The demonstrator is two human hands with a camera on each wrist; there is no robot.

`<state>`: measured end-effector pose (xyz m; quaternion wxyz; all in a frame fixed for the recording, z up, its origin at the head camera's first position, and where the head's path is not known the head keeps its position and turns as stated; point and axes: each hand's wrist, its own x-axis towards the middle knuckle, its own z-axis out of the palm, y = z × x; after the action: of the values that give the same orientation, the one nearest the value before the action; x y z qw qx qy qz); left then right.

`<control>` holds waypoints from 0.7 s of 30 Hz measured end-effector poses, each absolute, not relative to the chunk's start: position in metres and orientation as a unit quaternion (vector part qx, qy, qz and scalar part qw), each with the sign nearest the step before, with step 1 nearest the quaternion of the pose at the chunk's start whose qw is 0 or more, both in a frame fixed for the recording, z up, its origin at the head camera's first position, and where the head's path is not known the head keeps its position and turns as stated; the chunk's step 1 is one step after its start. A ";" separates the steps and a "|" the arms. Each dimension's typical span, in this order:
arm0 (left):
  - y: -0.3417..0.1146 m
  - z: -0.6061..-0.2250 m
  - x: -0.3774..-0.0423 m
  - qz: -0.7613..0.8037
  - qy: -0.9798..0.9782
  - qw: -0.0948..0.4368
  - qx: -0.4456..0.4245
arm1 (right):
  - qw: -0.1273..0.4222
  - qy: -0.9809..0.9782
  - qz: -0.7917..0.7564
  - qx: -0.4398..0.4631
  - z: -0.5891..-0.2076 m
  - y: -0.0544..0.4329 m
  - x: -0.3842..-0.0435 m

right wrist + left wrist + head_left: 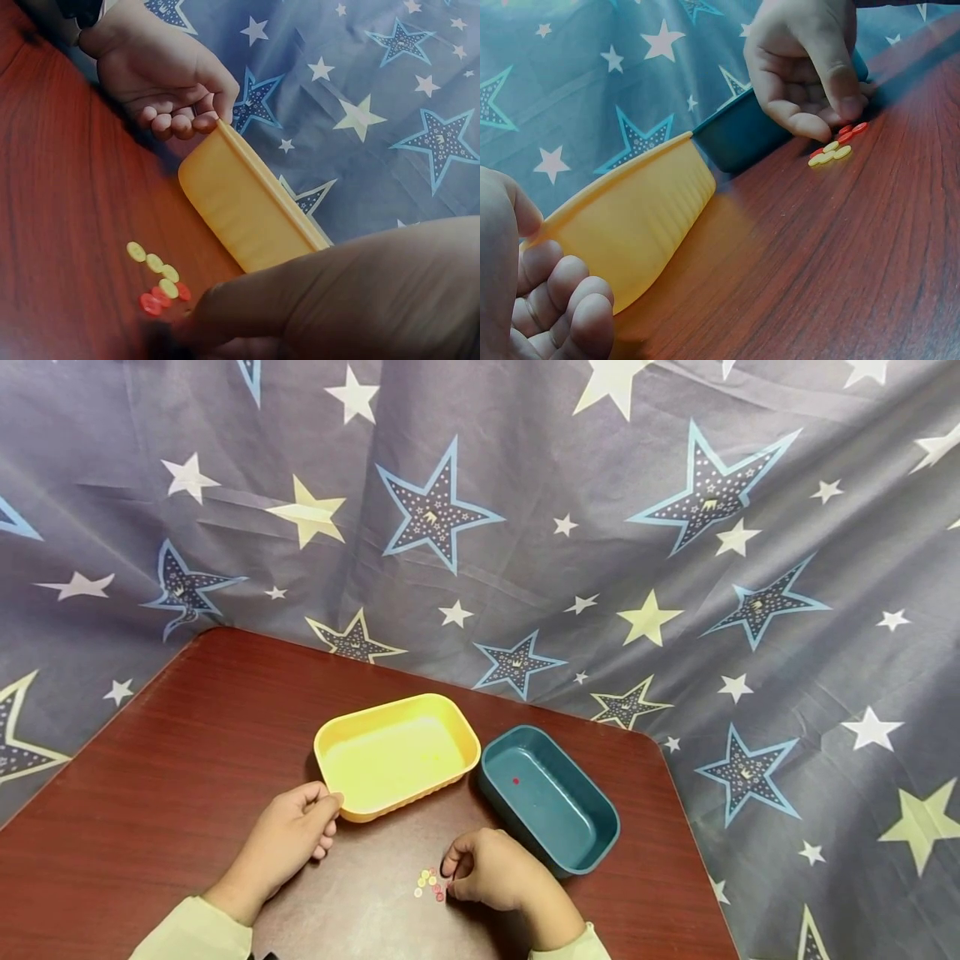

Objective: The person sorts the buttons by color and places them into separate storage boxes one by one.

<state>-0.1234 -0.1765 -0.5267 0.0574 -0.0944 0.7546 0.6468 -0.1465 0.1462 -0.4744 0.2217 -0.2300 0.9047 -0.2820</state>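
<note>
My left hand pinches the near-left corner of the yellow tray between thumb and fingers. Several small yellow buttons and red buttons lie in a loose cluster on the table. Just right of them is my right hand, palm down, its fingers bent and thumb tip low beside a red button. A gap shows between that thumb and the index finger in the head view. In the right wrist view its fingertips are dark and blurred. The teal tray holds one red button.
Both trays stand close together on the reddish-brown table, the teal one behind and right of my right hand. Some small yellow pieces show faintly inside the yellow tray. A star-patterned curtain hangs along the table's far edges.
</note>
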 end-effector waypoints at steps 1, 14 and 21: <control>-0.176 -0.527 -0.124 0.647 0.754 0.058 -0.094 | 0.220 0.904 -0.285 -0.230 -0.476 0.147 -0.146; -0.176 -0.527 -0.125 0.638 0.762 0.060 -0.095 | 0.194 0.894 -0.328 -0.236 -0.490 0.152 -0.144; -0.175 -0.526 -0.124 0.641 0.759 0.059 -0.098 | 0.179 0.889 -0.348 -0.236 -0.495 0.156 -0.142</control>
<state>-0.1237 -0.1749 -0.5256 0.0589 -0.0977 0.7593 0.6407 -0.1425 0.1561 -0.4951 0.1789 -0.2362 0.8893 -0.3483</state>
